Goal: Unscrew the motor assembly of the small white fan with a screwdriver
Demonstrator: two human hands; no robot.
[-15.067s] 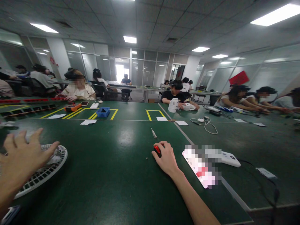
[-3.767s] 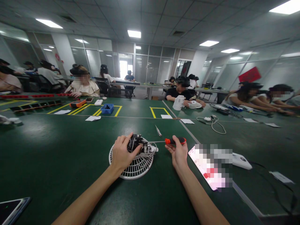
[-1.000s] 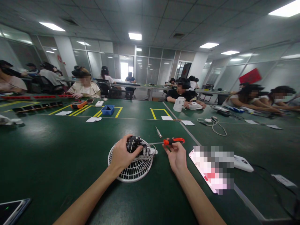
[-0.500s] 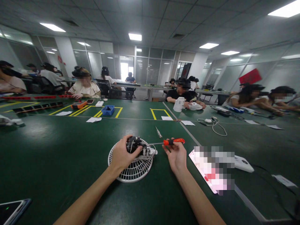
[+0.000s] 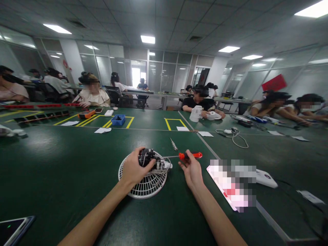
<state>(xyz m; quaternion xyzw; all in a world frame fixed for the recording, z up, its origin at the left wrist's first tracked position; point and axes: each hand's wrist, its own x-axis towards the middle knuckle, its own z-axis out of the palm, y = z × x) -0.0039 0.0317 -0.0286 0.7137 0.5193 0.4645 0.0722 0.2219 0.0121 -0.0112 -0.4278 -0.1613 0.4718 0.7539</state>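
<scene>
My left hand (image 5: 134, 167) is wrapped round a black fan motor (image 5: 146, 157), thumb on its near side. Under the motor lies a round white fan grille (image 5: 147, 189), flat on the green table. White parts and a coiled cable (image 5: 162, 165) stick out at the motor's right end. In my right hand (image 5: 191, 169) is a screwdriver (image 5: 197, 155) with a red and black handle. Its shaft points left, and the tip meets the motor's right side, where the exact contact is too small to make out. Just beyond it lies a small, thin clear-handled tool (image 5: 173, 144).
To the right are a pink-white phone-like slab (image 5: 222, 191), partly blurred, and a white device (image 5: 266, 178) with a dark cable. A phone (image 5: 15, 230) lies at the near left. Farther off stand a blue bin (image 5: 118, 120) and a white housing (image 5: 196, 113). Several people sit around.
The fingers of my right hand have shifted slightly on the screwdriver handle. My left hand, the motor and the grille stay in place.
</scene>
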